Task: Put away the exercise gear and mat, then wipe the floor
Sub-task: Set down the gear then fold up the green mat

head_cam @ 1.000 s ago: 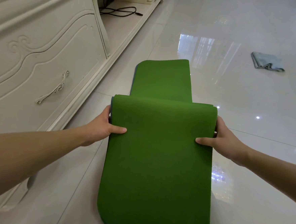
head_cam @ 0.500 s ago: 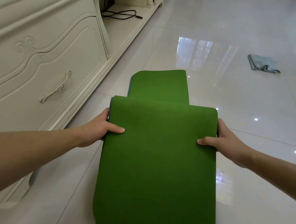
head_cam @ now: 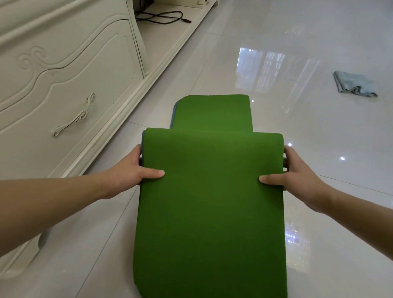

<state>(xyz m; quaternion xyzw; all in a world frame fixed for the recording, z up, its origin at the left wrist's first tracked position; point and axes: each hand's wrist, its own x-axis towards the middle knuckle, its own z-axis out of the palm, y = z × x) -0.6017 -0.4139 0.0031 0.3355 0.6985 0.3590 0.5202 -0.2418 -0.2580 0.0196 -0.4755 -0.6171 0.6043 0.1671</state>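
Glossy white floor tiles [head_cam: 290, 50] run past a cream cabinet [head_cam: 57, 57] outside the left hand [head_cam: 129, 167], with a black cable [head_cam: 163, 17] on its low shelf. A grey cloth [head_cam: 353, 84] lies well beyond the right hand [head_cam: 291, 176]. Between them sits the green mat [head_cam: 210, 196], doubled over; each hand clamps a side edge, thumb on top, fingers wrapped underneath.

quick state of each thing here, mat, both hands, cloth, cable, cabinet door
green mat: lifted in a fold, far end flat on the floor
left hand: grips the mat's left edge, thumb on top
right hand: grips the mat's right edge, thumb on top
cloth: crumpled on the floor, untouched
cable: lying loose on the low shelf
cabinet door: closed
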